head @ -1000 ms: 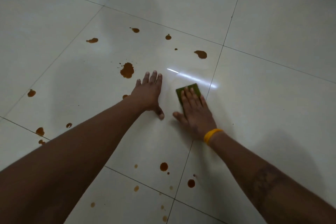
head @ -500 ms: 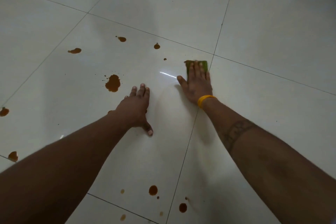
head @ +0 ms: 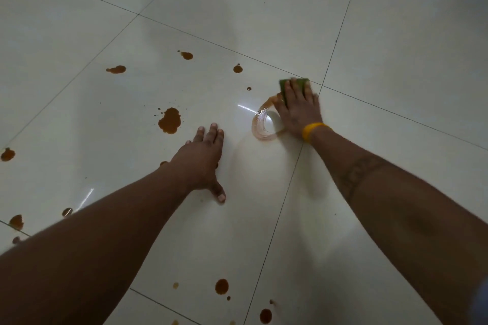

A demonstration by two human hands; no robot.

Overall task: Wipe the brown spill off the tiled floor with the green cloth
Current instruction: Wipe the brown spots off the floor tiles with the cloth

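Floor (head: 396, 34) is pale glossy tile with thin dark grout lines. We note the right hand (head: 298, 111) pressing flat on the cloth (head: 284, 85), fingers spread over it; the cloth lies on the floor just short of a grout crossing, its far edge and left corner showing green beyond the fingers. The hand is slightly blurred. We cannot tell whether the fingers grip the cloth or merely press it. A band (head: 313, 129), yellow, sits at that wrist. Just left of the hand we record a smear (head: 260, 124), a thin brown curved streak touching the cloth's near corner. The left hand (head: 203, 163) is released, palm down on the tile, thumb out, holding nothing. The spill remains as separate drops: the largest blot (head: 169, 120) lies just beyond the left fingertips, smaller ones farther off and along the left and bottom edges.
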